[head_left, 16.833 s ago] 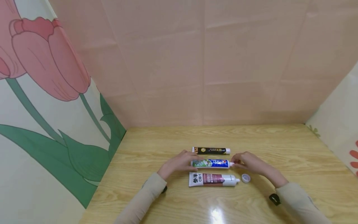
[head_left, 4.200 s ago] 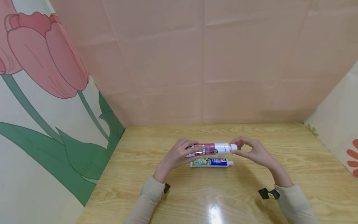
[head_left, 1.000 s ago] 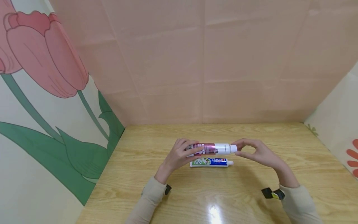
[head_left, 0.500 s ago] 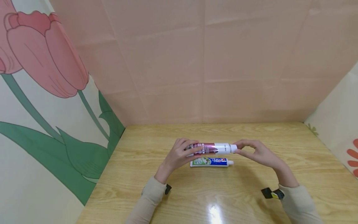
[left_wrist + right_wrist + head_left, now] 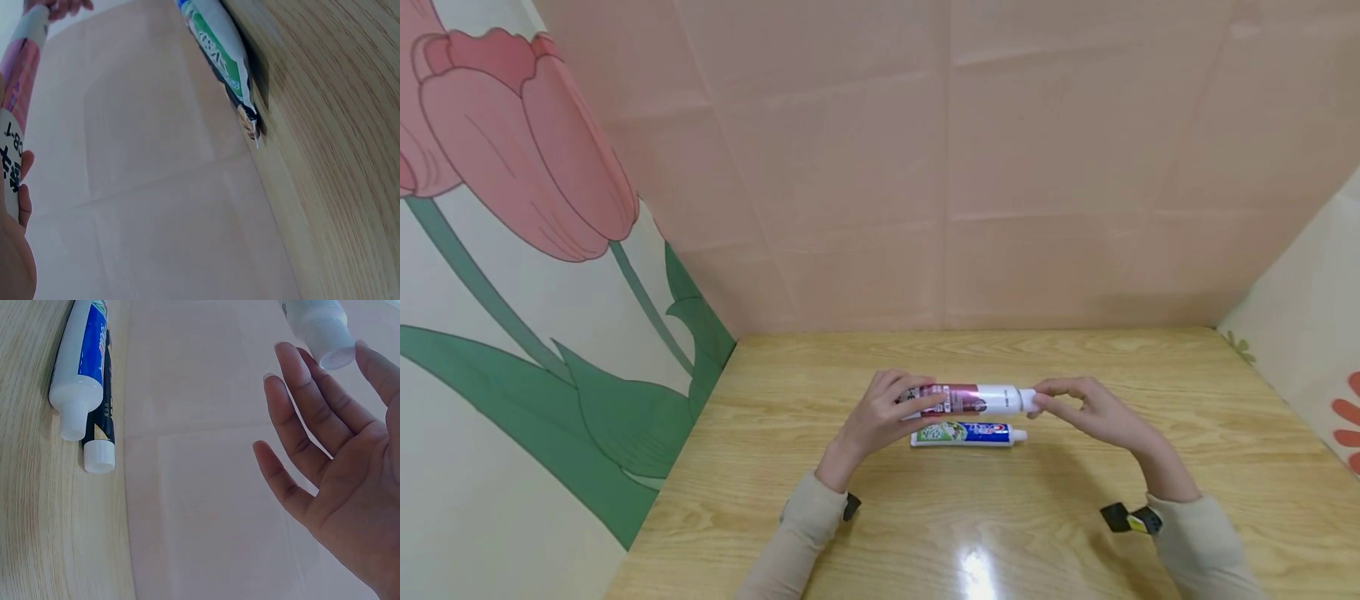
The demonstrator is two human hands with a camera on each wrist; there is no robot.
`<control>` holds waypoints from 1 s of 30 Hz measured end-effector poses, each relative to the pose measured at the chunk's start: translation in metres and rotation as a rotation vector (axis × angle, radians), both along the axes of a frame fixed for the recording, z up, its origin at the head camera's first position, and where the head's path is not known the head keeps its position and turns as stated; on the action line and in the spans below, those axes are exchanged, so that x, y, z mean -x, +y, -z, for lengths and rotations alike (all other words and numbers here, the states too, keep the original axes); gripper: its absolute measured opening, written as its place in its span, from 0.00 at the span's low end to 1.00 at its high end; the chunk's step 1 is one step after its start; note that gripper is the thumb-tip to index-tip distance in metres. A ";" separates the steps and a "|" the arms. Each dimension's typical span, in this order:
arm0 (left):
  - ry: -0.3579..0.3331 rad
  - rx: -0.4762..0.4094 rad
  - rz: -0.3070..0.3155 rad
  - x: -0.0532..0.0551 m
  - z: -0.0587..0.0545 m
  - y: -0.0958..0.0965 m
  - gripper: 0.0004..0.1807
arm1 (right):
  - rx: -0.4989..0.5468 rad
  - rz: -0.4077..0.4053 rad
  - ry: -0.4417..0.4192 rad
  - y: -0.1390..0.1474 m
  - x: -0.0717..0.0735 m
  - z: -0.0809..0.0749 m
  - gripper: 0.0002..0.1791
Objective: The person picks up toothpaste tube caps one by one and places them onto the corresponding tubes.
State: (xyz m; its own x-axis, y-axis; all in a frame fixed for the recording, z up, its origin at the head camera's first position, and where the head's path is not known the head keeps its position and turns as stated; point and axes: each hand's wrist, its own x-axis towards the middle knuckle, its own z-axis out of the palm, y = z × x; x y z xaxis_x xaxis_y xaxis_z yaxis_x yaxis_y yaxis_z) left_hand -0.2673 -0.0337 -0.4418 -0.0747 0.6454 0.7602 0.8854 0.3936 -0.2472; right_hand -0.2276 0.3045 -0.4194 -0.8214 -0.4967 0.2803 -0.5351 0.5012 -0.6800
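Observation:
My left hand [image 5: 880, 412] grips the flat-end half of a white and maroon toothpaste tube [image 5: 997, 399], raised above the table and lying level. Its white cap [image 5: 1027, 401] is on the right end. The thumb and fingers of my right hand [image 5: 1093, 412] pinch that cap, while in the right wrist view the other fingers spread away from it. Just below the raised tube, a green and blue toothpaste tube [image 5: 973, 434] with a white cap rests on the table. A black toothpaste tube [image 5: 103, 422] lies beside it, hidden in the head view.
The wood-grain table [image 5: 880, 533] meets a pink sheet-covered wall [image 5: 947, 167] at its back edge. A tulip-patterned wall [image 5: 520, 167] stands at the left and a pale flowered one [image 5: 1300, 292] at the right. Dark camera straps [image 5: 1131, 518] show at the wrists.
Long before, the maroon tube lay uncapped on the table with its cap beside it; now it is lifted and capped. Over the last second, my right fingers have shifted slightly around the cap.

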 end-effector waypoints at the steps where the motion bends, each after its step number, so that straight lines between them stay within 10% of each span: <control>1: 0.001 0.001 0.000 0.000 0.000 0.000 0.23 | -0.008 -0.001 0.004 0.000 0.001 0.000 0.11; 30: 0.016 -0.014 0.012 0.001 0.001 0.001 0.23 | -0.016 0.026 0.050 -0.003 -0.006 -0.003 0.23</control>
